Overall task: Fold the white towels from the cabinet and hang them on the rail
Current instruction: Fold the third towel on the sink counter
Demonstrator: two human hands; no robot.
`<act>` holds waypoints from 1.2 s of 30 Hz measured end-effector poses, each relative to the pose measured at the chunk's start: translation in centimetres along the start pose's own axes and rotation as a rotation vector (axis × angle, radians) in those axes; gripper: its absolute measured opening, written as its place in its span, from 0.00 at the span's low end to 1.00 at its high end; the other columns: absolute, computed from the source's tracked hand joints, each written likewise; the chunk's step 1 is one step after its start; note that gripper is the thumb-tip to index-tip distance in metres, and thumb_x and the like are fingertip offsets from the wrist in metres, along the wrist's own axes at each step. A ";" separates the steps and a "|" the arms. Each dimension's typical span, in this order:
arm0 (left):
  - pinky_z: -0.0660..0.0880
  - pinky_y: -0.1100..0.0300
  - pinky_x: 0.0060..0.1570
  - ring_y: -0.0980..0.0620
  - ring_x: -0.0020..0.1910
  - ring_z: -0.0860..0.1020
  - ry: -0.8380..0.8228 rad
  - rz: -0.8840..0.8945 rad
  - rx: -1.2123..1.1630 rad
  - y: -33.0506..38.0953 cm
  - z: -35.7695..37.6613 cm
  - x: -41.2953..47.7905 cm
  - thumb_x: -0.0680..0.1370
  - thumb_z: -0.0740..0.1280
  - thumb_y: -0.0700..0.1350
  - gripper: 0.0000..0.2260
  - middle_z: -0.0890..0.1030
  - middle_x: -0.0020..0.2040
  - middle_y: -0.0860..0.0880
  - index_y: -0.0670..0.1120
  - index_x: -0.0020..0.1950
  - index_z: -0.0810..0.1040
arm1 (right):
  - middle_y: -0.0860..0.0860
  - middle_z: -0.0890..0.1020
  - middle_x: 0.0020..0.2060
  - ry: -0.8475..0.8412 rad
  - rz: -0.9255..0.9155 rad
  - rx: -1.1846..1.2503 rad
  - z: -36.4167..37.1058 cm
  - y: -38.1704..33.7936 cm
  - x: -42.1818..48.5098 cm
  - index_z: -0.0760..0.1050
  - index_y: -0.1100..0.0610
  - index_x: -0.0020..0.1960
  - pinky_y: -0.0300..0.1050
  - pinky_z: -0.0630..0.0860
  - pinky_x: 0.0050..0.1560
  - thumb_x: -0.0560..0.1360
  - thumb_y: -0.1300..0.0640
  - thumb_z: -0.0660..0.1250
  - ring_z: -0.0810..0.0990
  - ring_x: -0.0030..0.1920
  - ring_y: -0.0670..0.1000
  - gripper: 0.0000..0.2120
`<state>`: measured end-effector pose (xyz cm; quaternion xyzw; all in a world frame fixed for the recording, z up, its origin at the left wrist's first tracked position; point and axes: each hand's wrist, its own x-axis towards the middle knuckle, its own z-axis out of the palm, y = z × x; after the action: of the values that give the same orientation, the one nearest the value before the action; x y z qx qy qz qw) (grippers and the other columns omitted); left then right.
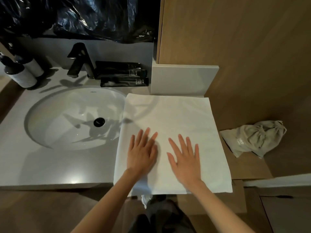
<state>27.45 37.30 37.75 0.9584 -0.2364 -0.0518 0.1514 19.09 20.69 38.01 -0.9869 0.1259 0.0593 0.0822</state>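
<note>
towel: white towel (170,118) lies flat on the counter (55,165), centre-right of frame, folded to a rough square; left edge overlaps the sink (74,115) rim, near edge hangs just over the counter front.
towel vs fingers: both hands sit on the towel's lower half, fingers pointing toward its far edge; the far half is uncovered.
left hand: left hand (141,153) palm down, fingers (148,132) straight and slightly spread, pressing flat on the towel near its left side. Holds nothing.
right hand: right hand (186,160) palm down just beside the left, not touching it; fingers (181,140) straight, spread wider, flat on the towel. No pinch, no curl.
sink area: black faucet (80,61) upper left of centre; black tubes (121,74) stacked behind the towel's far left corner; two bottles (21,71) at far left.
right side: grey drawstring bag (254,138) on a wooden ledge (249,165), right of the towel, apart from it.
top: black plastic sheet (75,15) across the upper left.
</note>
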 end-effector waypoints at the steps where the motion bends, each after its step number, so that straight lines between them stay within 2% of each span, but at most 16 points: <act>1: 0.38 0.51 0.75 0.52 0.77 0.38 0.005 0.000 -0.011 -0.5 -0.2 -0.3 0.81 0.42 0.57 0.23 0.44 0.79 0.54 0.60 0.78 0.50 | 0.45 0.45 0.79 0.007 -0.007 0.018 0.0 1.0 -0.5 0.44 0.37 0.77 0.59 0.42 0.76 0.81 0.36 0.40 0.39 0.78 0.52 0.26; 4: 0.38 0.54 0.75 0.53 0.77 0.38 0.007 -0.004 -0.037 -2.0 -0.4 -1.5 0.81 0.44 0.57 0.23 0.44 0.79 0.53 0.60 0.78 0.50 | 0.43 0.42 0.78 0.023 0.022 0.014 -0.4 4.3 -2.0 0.41 0.35 0.76 0.56 0.41 0.77 0.80 0.35 0.38 0.36 0.77 0.50 0.26; 8: 0.37 0.55 0.75 0.52 0.77 0.38 -0.031 0.012 -0.016 -3.3 -1.0 -2.6 0.79 0.40 0.58 0.27 0.43 0.79 0.50 0.58 0.78 0.50 | 0.43 0.35 0.77 -0.044 0.055 0.009 -1.2 7.2 -3.5 0.35 0.35 0.76 0.53 0.36 0.77 0.76 0.31 0.33 0.31 0.76 0.49 0.29; 11: 0.56 0.48 0.75 0.45 0.77 0.53 -0.015 0.041 -0.037 -3.7 -1.3 -2.8 0.80 0.47 0.56 0.25 0.56 0.78 0.44 0.53 0.76 0.62 | 0.46 0.31 0.76 -0.096 0.092 -0.004 -2.2 7.5 -3.5 0.32 0.39 0.76 0.51 0.32 0.75 0.74 0.31 0.30 0.30 0.76 0.51 0.32; 12: 0.60 0.46 0.73 0.43 0.76 0.58 0.015 0.046 -0.055 -3.9 -1.3 -2.9 0.81 0.49 0.56 0.24 0.60 0.76 0.43 0.52 0.75 0.66 | 0.48 0.33 0.77 -0.122 0.114 -0.016 -2.6 7.0 -3.4 0.33 0.41 0.77 0.51 0.34 0.75 0.77 0.33 0.32 0.31 0.76 0.53 0.31; 13: 0.59 0.48 0.74 0.43 0.76 0.59 0.017 0.023 -0.063 -4.0 -1.3 -3.0 0.80 0.48 0.57 0.24 0.61 0.76 0.43 0.53 0.74 0.66 | 0.51 0.36 0.78 -0.146 0.142 -0.024 -2.9 6.3 -3.3 0.35 0.45 0.78 0.52 0.37 0.76 0.80 0.37 0.35 0.34 0.77 0.55 0.30; 15: 0.51 0.56 0.75 0.46 0.77 0.56 -0.038 -0.011 -0.032 -4.0 -1.6 -3.3 0.78 0.43 0.62 0.28 0.59 0.77 0.47 0.56 0.75 0.63 | 0.57 0.45 0.78 -0.132 0.207 -0.066 -3.7 4.2 -3.3 0.44 0.53 0.79 0.53 0.51 0.75 0.83 0.47 0.44 0.46 0.77 0.60 0.27; 17: 0.56 0.54 0.73 0.44 0.75 0.60 -0.031 -0.007 0.005 -4.1 -1.6 -3.7 0.78 0.43 0.62 0.28 0.64 0.76 0.45 0.56 0.74 0.65 | 0.59 0.58 0.73 -0.073 0.252 -0.109 -4.3 1.9 -3.3 0.55 0.56 0.75 0.50 0.67 0.62 0.82 0.53 0.50 0.62 0.68 0.62 0.22; 18: 0.62 0.50 0.70 0.41 0.72 0.65 -0.025 -0.002 0.020 -4.2 -1.7 -3.8 0.78 0.45 0.61 0.27 0.68 0.73 0.44 0.55 0.73 0.69 | 0.58 0.62 0.68 -0.083 0.262 -0.100 -4.4 1.0 -3.3 0.58 0.55 0.73 0.49 0.70 0.56 0.81 0.54 0.52 0.65 0.62 0.62 0.20; 21: 0.75 0.48 0.54 0.39 0.57 0.76 0.013 0.012 0.106 -4.4 -2.2 -4.7 0.79 0.50 0.57 0.24 0.77 0.62 0.43 0.51 0.66 0.77 | 0.59 0.62 0.69 -0.184 0.277 -0.031 -4.1 -0.3 -3.4 0.54 0.51 0.75 0.51 0.70 0.56 0.82 0.47 0.52 0.65 0.61 0.63 0.23; 24: 0.75 0.50 0.43 0.42 0.46 0.76 0.042 0.037 0.148 -4.0 -3.0 -6.2 0.77 0.52 0.57 0.22 0.79 0.56 0.45 0.50 0.60 0.79 | 0.57 0.58 0.73 -0.207 0.248 0.050 -4.3 0.1 -2.8 0.54 0.47 0.75 0.54 0.68 0.61 0.81 0.47 0.54 0.62 0.65 0.63 0.24; 27: 0.75 0.49 0.47 0.42 0.46 0.77 0.092 0.117 0.135 -3.5 -2.9 -8.3 0.73 0.56 0.57 0.21 0.79 0.50 0.46 0.47 0.55 0.80 | 0.53 0.59 0.73 -0.230 0.214 0.155 -5.2 0.4 -1.7 0.57 0.46 0.74 0.55 0.66 0.63 0.77 0.49 0.61 0.59 0.68 0.62 0.27; 30: 0.67 0.39 0.64 0.36 0.62 0.75 0.174 0.238 0.098 -3.0 -1.8 -9.2 0.71 0.63 0.55 0.17 0.79 0.61 0.44 0.45 0.52 0.82 | 0.52 0.59 0.75 -0.242 0.160 0.247 -6.2 -0.1 -0.2 0.60 0.47 0.74 0.53 0.62 0.69 0.75 0.54 0.67 0.57 0.72 0.61 0.31; 32: 0.60 0.41 0.70 0.42 0.67 0.73 0.185 0.291 0.101 -2.5 -1.5 -9.1 0.72 0.63 0.54 0.14 0.79 0.62 0.48 0.47 0.47 0.83 | 0.50 0.64 0.73 -0.220 0.105 0.289 -6.4 -0.5 0.8 0.64 0.48 0.72 0.49 0.62 0.70 0.72 0.59 0.70 0.59 0.72 0.57 0.30; 34: 0.69 0.45 0.66 0.47 0.58 0.80 0.188 0.298 0.075 -1.6 -1.6 -8.9 0.73 0.61 0.54 0.14 0.84 0.53 0.50 0.48 0.42 0.83 | 0.48 0.67 0.70 -0.205 0.061 0.319 -6.3 -0.7 1.8 0.68 0.49 0.69 0.46 0.64 0.69 0.70 0.63 0.72 0.62 0.71 0.54 0.30; 36: 0.79 0.51 0.50 0.48 0.42 0.81 0.212 0.289 -0.003 -0.7 -1.6 -8.7 0.73 0.62 0.51 0.12 0.84 0.43 0.50 0.47 0.38 0.81 | 0.48 0.68 0.69 -0.193 0.035 0.347 -6.0 -0.6 2.6 0.69 0.48 0.67 0.44 0.64 0.68 0.69 0.65 0.73 0.63 0.71 0.53 0.30</act>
<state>20.33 42.38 39.31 0.9143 -0.3544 0.0715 0.1827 22.35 19.61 43.60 -0.9453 0.1429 0.1325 0.2618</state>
